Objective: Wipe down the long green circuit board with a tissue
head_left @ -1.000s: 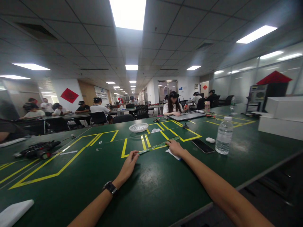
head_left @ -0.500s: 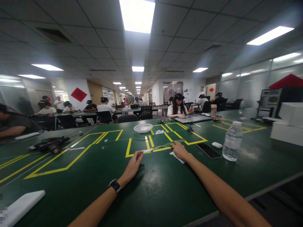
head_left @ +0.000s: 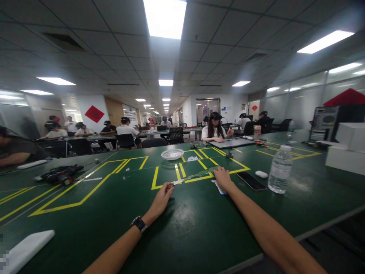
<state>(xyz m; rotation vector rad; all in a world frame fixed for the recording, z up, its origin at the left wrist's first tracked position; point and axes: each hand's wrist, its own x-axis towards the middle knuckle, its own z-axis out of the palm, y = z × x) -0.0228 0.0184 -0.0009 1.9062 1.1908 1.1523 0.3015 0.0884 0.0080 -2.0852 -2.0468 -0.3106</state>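
A long, thin strip [head_left: 196, 175], green with a pale left end, spans the gap between my hands at a slant above the yellow tape lines. My left hand [head_left: 161, 198], with a dark watch on the wrist, pinches its pale left end. At the far right end, the fingers of my right hand [head_left: 223, 179] are closed on the strip's green part. Partly covered by that hand, a small white piece with a blue edge [head_left: 219, 187] lies on the green table [head_left: 182, 236].
Right of my hands are a black phone [head_left: 251, 180], a white earbud case [head_left: 261, 174] and a water bottle [head_left: 280, 170]. Ahead stands a white basket [head_left: 172, 153] beside crumpled white scraps [head_left: 193, 158]. Black tools [head_left: 61, 174] lie left. A person [head_left: 215, 129] sits across the table.
My right hand has shifted a little to the right along the strip, towards its end, and more of the green part shows. My left hand has stayed nearly in place.
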